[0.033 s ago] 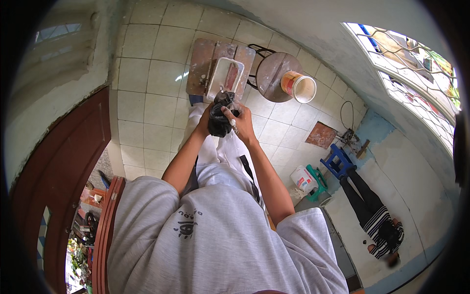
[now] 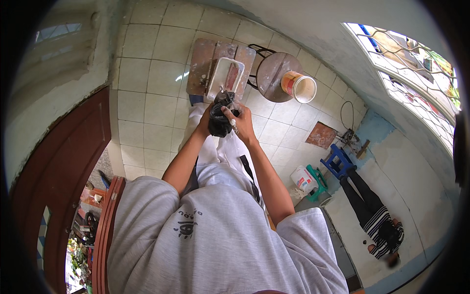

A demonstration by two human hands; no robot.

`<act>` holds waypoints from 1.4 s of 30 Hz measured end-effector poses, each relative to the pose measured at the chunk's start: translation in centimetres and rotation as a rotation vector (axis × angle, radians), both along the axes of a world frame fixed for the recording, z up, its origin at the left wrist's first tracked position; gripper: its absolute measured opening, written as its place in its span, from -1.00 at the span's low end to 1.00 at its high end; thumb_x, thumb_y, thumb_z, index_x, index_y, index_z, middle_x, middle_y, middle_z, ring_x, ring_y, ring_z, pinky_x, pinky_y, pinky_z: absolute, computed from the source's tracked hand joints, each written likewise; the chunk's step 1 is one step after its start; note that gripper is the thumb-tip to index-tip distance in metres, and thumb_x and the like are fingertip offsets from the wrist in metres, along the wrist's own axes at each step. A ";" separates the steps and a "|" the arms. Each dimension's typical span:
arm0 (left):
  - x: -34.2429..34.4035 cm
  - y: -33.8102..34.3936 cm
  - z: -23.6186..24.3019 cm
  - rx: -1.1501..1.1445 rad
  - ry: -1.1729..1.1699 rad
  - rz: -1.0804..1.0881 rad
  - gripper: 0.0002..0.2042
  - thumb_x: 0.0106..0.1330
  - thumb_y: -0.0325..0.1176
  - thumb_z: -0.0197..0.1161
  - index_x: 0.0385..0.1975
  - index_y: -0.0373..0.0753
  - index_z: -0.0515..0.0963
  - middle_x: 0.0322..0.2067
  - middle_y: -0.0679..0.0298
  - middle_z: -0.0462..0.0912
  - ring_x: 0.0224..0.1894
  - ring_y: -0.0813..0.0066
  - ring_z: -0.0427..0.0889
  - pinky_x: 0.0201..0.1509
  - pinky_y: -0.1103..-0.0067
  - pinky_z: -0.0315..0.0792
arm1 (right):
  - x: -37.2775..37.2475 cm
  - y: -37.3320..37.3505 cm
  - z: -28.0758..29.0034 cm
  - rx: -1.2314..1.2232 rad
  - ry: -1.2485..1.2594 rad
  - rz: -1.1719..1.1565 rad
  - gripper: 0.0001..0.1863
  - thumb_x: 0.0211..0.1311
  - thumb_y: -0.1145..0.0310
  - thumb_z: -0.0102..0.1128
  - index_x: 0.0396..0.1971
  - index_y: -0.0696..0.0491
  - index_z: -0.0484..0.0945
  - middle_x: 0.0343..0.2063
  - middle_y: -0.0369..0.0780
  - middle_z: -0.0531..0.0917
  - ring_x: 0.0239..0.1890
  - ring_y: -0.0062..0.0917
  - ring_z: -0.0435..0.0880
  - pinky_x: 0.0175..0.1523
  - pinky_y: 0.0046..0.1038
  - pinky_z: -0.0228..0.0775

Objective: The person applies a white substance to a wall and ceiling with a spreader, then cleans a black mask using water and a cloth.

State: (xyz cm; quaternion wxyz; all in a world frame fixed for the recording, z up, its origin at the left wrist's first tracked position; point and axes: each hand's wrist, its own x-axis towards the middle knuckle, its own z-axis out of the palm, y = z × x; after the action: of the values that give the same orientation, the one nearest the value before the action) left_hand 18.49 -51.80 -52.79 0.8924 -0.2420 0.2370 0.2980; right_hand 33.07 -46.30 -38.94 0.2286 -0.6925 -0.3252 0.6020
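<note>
A crumpled black plastic bag [image 2: 220, 125] is between my two hands, in front of my white trousers. My left hand [image 2: 204, 122] grips its left side, with most of the fingers hidden behind the plastic. My right hand [image 2: 243, 123] pinches the bag from the right, thumb across its top; whitish smears mark the skin. What the bag contains, if anything, I cannot make out. Just beyond the hands, a white rectangular tray [image 2: 211, 86] with a reddish-brown block-like piece inside rests on a paint-spotted low wooden stool [image 2: 199, 66].
A round stool [image 2: 268, 73] carries an orange-and-white bucket [image 2: 290, 83]. To the right are a brick-coloured floor patch [image 2: 321, 135], a white container [image 2: 304, 180] and a blue plastic stool [image 2: 337, 161]. Another person [image 2: 379, 218] stands at the right wall. A brown door [image 2: 58, 181] is at left.
</note>
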 end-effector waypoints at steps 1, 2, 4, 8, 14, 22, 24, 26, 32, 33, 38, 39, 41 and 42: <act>0.0 0.0 0.2 0.001 0.000 0.000 -0.53 0.57 0.04 -0.15 0.09 -0.17 0.57 -0.18 0.27 0.74 -0.19 0.42 0.74 -0.07 0.46 0.66 | -0.2 -0.1 -0.2 0.037 -0.011 -0.010 -0.67 0.31 0.26 0.32 -0.32 0.30 0.59 -0.38 -0.24 0.60 -0.35 -0.61 0.48 -0.19 -0.47 0.39; 0.1 -0.2 0.4 0.005 0.006 0.020 -0.53 0.58 0.03 -0.15 0.10 -0.17 0.57 -0.17 0.27 0.73 -0.19 0.42 0.73 -0.06 0.46 0.66 | -0.4 0.0 -0.1 0.073 -0.021 -0.019 -0.65 0.31 0.25 0.31 -0.38 0.30 0.56 -0.44 -0.20 0.56 -0.41 -0.56 0.44 -0.27 -0.42 0.36; 0.0 -0.4 0.8 0.010 0.012 0.041 -0.54 0.58 0.03 -0.14 0.11 -0.16 0.56 -0.15 0.27 0.73 -0.18 0.41 0.73 -0.05 0.46 0.66 | -0.7 0.2 0.2 0.074 -0.025 -0.015 -0.66 0.31 0.25 0.31 -0.39 0.30 0.56 -0.46 -0.20 0.56 -0.42 -0.57 0.44 -0.27 -0.42 0.35; 0.0 0.0 2.3 0.123 0.202 -0.033 -0.55 0.59 -0.01 -0.15 0.17 -0.17 0.53 -0.06 0.23 0.70 -0.11 0.40 0.72 0.03 0.45 0.64 | -1.0 -0.1 0.1 0.029 -0.007 -0.034 -0.66 0.31 0.26 0.31 -0.41 0.29 0.55 -0.50 -0.22 0.54 -0.43 -0.59 0.43 -0.29 -0.41 0.35; -0.5 -0.4 1.7 0.177 0.222 -0.014 -0.54 0.59 -0.02 -0.16 0.22 -0.18 0.50 0.00 0.21 0.68 -0.04 0.37 0.71 0.09 0.41 0.63 | -1.5 -0.8 -0.5 0.061 0.026 -0.069 -0.64 0.30 0.25 0.32 -0.44 0.29 0.54 -0.50 -0.23 0.51 -0.43 -0.59 0.42 -0.30 -0.42 0.32; -0.9 -0.3 1.2 0.134 0.037 0.032 -0.52 0.58 0.02 -0.17 0.19 -0.17 0.51 -0.02 0.18 0.69 -0.07 0.31 0.73 0.05 0.36 0.65 | -1.5 -1.1 -0.9 0.073 0.002 -0.047 -0.60 0.31 0.23 0.32 -0.47 0.31 0.50 -0.52 -0.21 0.48 -0.44 -0.57 0.39 -0.31 -0.41 0.29; -0.9 -0.3 1.7 0.127 0.138 -0.022 -0.52 0.58 0.02 -0.16 0.18 -0.17 0.52 -0.02 0.18 0.69 -0.07 0.31 0.73 0.05 0.37 0.65 | -1.6 -1.3 -1.0 0.079 0.012 -0.063 -0.60 0.31 0.22 0.32 -0.47 0.31 0.49 -0.52 -0.21 0.48 -0.44 -0.57 0.39 -0.31 -0.40 0.29; -0.9 -0.3 1.9 0.111 0.145 -0.026 -0.52 0.58 0.02 -0.16 0.17 -0.17 0.52 -0.03 0.19 0.70 -0.07 0.32 0.73 0.05 0.38 0.65 | -1.6 -1.3 -0.9 0.085 -0.006 -0.046 -0.61 0.30 0.23 0.31 -0.45 0.31 0.51 -0.52 -0.20 0.50 -0.44 -0.56 0.40 -0.30 -0.40 0.31; -1.1 -1.1 1.5 0.098 0.174 -0.034 -0.53 0.58 0.02 -0.15 0.15 -0.18 0.53 -0.05 0.20 0.71 -0.08 0.34 0.74 0.04 0.40 0.65 | -1.8 -1.0 0.2 0.052 -0.015 -0.030 -0.63 0.30 0.24 0.31 -0.40 0.30 0.54 -0.49 -0.19 0.53 -0.42 -0.56 0.42 -0.28 -0.40 0.33; -1.1 -1.0 1.6 0.089 0.159 -0.023 -0.53 0.58 0.02 -0.14 0.15 -0.18 0.54 -0.06 0.21 0.71 -0.09 0.35 0.74 0.03 0.40 0.65 | -1.8 -1.1 0.2 0.052 -0.015 -0.031 -0.63 0.30 0.24 0.31 -0.40 0.30 0.54 -0.49 -0.19 0.53 -0.42 -0.56 0.42 -0.28 -0.40 0.33; -1.1 -0.9 1.6 0.072 0.079 0.010 -0.53 0.57 0.03 -0.13 0.16 -0.18 0.54 -0.07 0.21 0.72 -0.11 0.34 0.74 0.00 0.39 0.67 | -1.8 -1.5 0.0 0.030 -0.022 -0.018 -0.61 0.30 0.21 0.33 -0.42 0.30 0.53 -0.51 -0.22 0.50 -0.43 -0.57 0.40 -0.30 -0.41 0.31; -1.1 -0.9 1.6 0.074 0.137 -0.014 -0.52 0.57 0.04 -0.12 0.16 -0.18 0.54 -0.08 0.20 0.72 -0.12 0.34 0.75 -0.01 0.39 0.67 | -1.8 -1.6 0.0 0.031 -0.021 -0.018 -0.61 0.30 0.21 0.33 -0.42 0.30 0.53 -0.51 -0.22 0.50 -0.43 -0.57 0.40 -0.30 -0.41 0.31; -1.1 -0.9 1.6 0.080 0.117 -0.009 -0.52 0.57 0.04 -0.12 0.16 -0.18 0.53 -0.08 0.20 0.72 -0.12 0.34 0.75 -0.01 0.38 0.67 | -1.9 -1.6 0.1 0.027 -0.018 -0.034 -0.60 0.31 0.21 0.33 -0.44 0.30 0.51 -0.52 -0.22 0.47 -0.43 -0.57 0.38 -0.30 -0.41 0.31; -1.1 -0.9 1.6 0.084 0.096 -0.004 -0.52 0.56 0.05 -0.11 0.16 -0.18 0.53 -0.08 0.20 0.72 -0.13 0.33 0.75 0.00 0.38 0.67 | -1.9 -1.8 -0.1 0.026 -0.021 -0.034 -0.60 0.31 0.21 0.33 -0.44 0.30 0.51 -0.52 -0.22 0.47 -0.43 -0.57 0.38 -0.30 -0.41 0.31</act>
State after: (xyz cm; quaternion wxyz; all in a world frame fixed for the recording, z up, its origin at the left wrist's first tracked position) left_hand 17.44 -52.65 -51.23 0.8900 -0.1892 0.2673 0.3174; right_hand 31.17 -48.06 -39.04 0.2444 -0.7010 -0.3237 0.5866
